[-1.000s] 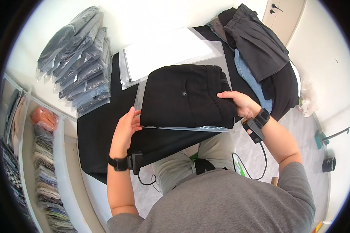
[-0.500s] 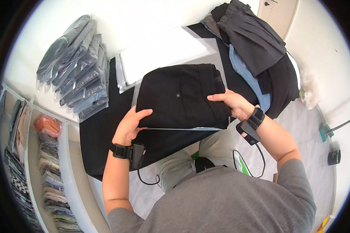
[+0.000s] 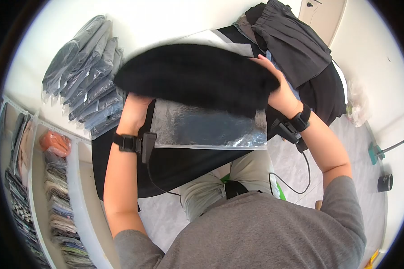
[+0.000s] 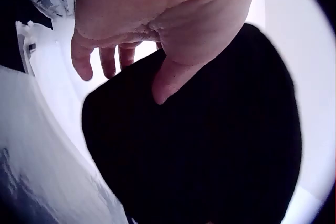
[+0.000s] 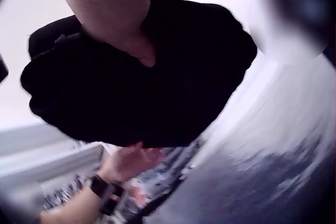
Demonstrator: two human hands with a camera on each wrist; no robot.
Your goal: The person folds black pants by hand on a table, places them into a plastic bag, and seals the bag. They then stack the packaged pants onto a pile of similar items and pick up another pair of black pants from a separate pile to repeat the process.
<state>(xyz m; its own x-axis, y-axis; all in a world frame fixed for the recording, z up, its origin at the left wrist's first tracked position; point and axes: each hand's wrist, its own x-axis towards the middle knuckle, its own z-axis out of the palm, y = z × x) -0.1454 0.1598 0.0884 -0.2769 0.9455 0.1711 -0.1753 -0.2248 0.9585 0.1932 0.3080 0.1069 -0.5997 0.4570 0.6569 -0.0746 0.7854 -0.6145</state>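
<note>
Folded black trousers [image 3: 197,80] are raised off the table and tilted up, blurred in the head view. My left hand [image 3: 137,110] grips their left end. Its thumb [image 4: 169,81] lies on the black cloth in the left wrist view, with the other fingers on the far side of its edge. My right hand [image 3: 283,94] holds the opposite end, thumb pressed on the cloth in the right wrist view. Beneath the trousers, a clear plastic bag [image 3: 206,130] lies flat near the table's front edge; its far part is hidden by them.
A stack of bagged dark garments [image 3: 87,71] stands at the table's left. Loose clothes, including a dark grey pleated garment [image 3: 294,49], are heaped at the right. Shelves of wrapped garments [image 3: 60,201] stand to the left. The black-covered table [image 3: 130,166] runs below my arms.
Both hands have lifted the folded trousers from the plastic bag and tilted them up, away from my body. The bag, covered before, now shows. My left hand has moved left and farther out.
</note>
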